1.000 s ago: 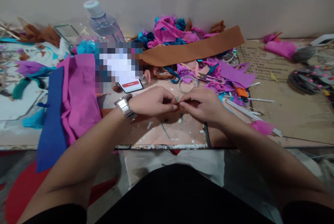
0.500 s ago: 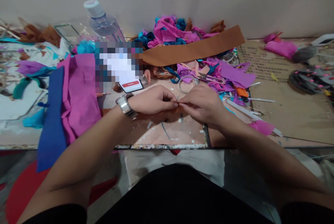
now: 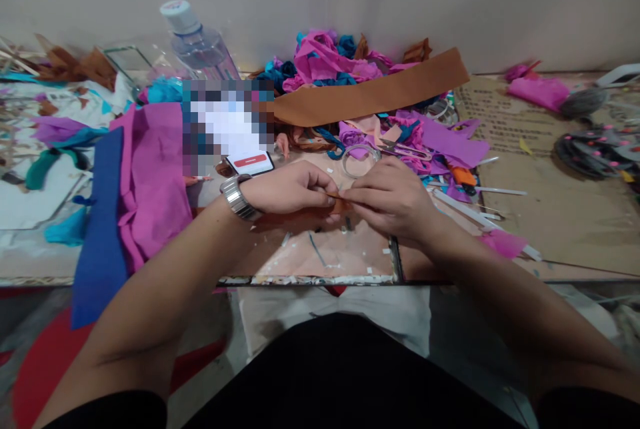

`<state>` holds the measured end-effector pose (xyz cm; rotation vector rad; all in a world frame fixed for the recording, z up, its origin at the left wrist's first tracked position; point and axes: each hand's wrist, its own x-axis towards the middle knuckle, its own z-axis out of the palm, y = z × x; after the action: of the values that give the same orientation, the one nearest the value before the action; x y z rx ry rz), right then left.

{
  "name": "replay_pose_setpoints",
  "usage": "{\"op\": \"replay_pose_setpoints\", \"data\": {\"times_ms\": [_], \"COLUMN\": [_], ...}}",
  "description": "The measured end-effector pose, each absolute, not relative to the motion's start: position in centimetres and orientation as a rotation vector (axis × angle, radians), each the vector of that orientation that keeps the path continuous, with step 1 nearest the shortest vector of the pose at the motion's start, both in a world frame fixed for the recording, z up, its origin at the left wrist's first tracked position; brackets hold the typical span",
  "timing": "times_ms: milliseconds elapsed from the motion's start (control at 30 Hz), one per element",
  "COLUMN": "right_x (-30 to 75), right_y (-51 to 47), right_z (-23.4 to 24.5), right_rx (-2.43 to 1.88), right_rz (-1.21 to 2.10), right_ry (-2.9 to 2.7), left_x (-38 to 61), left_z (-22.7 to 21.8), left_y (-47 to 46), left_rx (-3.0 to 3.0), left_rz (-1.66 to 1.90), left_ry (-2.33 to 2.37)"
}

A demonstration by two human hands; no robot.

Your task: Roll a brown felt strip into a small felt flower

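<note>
My left hand (image 3: 290, 190), with a metal watch on the wrist, and my right hand (image 3: 393, 199) meet fingertip to fingertip over a peach mat (image 3: 330, 255) on the table. Both pinch a small piece of brown crepe paper (image 3: 339, 203) between thumbs and fingers. More of the brown paper trails under my left hand. A long brown paper strip (image 3: 370, 92) lies behind the hands.
Magenta and blue paper sheets (image 3: 145, 182) hang over the left table edge. A water bottle (image 3: 200, 42) stands at the back. Scissors (image 3: 405, 149), a tape ring (image 3: 361, 161), a phone (image 3: 249, 163) and paper scraps crowd the middle. Cardboard (image 3: 540, 169) and dark wires (image 3: 595, 152) lie right.
Both hands have shifted slightly up and away, fingers working along the brown paper; the visible brown piece between them has shrunk. Nothing else moved.
</note>
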<state>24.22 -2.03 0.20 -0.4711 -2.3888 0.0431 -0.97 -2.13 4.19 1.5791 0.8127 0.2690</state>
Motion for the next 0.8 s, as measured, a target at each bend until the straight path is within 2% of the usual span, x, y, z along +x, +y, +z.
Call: {"op": "replay_pose_setpoints", "data": {"times_ms": [233,800], "right_x": [24.21,23.47], "right_y": [-2.07,-2.00], "right_z": [0.44,-0.22], "right_rx": [-0.470,-0.655], "right_rz": [0.011,0.240], "right_ry": [-2.385,-2.393], "left_x": [-1.03,-0.44], "left_z": [4.49,4.28], "left_y": [-1.91,-2.52], "left_rx": [1.716,2.055], "left_rz": [0.257,0.367], "left_ry": [0.881,1.025]}}
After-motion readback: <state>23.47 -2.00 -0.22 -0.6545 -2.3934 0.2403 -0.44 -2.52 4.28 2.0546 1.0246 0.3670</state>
